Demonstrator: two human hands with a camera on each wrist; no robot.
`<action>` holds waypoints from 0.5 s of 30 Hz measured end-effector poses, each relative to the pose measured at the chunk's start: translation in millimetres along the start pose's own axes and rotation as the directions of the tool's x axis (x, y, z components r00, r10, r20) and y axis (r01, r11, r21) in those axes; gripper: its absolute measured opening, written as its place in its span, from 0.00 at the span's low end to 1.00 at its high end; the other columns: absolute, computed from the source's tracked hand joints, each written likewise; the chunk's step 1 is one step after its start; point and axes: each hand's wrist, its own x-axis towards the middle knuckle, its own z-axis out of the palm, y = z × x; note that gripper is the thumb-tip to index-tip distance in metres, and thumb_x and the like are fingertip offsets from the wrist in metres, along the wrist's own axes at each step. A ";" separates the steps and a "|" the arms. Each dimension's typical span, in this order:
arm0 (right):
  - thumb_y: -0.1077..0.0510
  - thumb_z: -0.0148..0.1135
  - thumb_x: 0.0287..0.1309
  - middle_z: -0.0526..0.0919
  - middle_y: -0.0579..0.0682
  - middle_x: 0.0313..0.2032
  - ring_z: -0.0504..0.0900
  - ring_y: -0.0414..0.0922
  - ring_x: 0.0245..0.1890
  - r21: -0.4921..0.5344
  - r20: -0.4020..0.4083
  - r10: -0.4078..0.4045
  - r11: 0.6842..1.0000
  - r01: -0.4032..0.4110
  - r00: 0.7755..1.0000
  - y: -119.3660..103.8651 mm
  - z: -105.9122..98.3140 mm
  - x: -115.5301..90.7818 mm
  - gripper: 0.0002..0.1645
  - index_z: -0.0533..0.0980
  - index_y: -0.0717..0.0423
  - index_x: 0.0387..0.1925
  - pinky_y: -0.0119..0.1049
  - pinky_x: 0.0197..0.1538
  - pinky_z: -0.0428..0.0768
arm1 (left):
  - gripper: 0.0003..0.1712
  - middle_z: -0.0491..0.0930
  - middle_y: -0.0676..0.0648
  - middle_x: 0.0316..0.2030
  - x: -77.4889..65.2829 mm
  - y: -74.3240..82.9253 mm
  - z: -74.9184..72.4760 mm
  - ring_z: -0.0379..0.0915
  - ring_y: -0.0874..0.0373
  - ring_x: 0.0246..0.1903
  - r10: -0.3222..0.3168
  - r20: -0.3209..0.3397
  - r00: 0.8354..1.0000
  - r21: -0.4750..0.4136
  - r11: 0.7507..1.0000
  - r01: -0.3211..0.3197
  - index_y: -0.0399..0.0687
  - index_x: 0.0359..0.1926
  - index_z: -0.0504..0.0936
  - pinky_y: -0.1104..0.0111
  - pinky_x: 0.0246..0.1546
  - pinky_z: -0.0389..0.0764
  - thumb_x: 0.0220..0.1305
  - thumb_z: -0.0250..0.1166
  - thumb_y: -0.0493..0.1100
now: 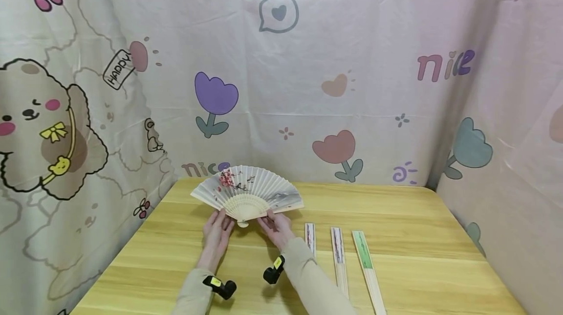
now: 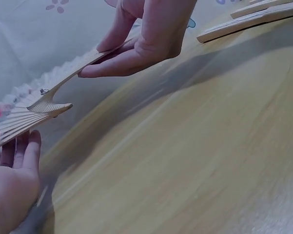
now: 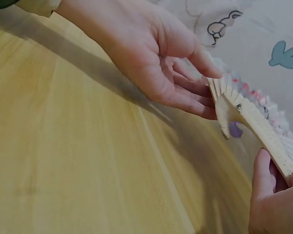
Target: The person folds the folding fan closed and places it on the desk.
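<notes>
Between both hands an unfolded folding fan (image 1: 252,188) is held up over the table, its pleated leaf spread wide with red blossoms and grey shading. My left hand (image 1: 215,232) pinches the fan's left edge near the ribs, thumb on top and fingers beneath. On the other edge, my right hand (image 1: 278,229) grips the outer rib between thumb and fingers. In the right wrist view the pale ribs (image 3: 253,122) meet at a small metal rivet (image 3: 239,107). The left wrist view shows the right hand (image 2: 151,39) pinching the guard stick from the side.
To the right lie three closed fans: one with a reddish pattern (image 1: 310,236), partly behind the right forearm, a purple-grey one (image 1: 338,251) and a green one (image 1: 365,256). The wooden table (image 1: 440,276) ends at a printed curtain (image 1: 281,85) behind and at both sides.
</notes>
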 end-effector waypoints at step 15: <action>0.73 0.51 0.70 0.84 0.57 0.37 0.85 0.48 0.43 0.064 0.044 -0.033 0.997 0.031 0.998 -8.4 -2.9 -19.4 0.11 0.71 0.73 0.51 0.53 0.78 0.69 | 0.08 0.88 0.51 0.40 -12.4 4.5 10.7 0.87 0.61 0.38 0.093 0.007 0.996 -0.121 0.988 -0.091 0.46 0.48 0.80 0.71 0.42 0.92 0.74 0.57 0.37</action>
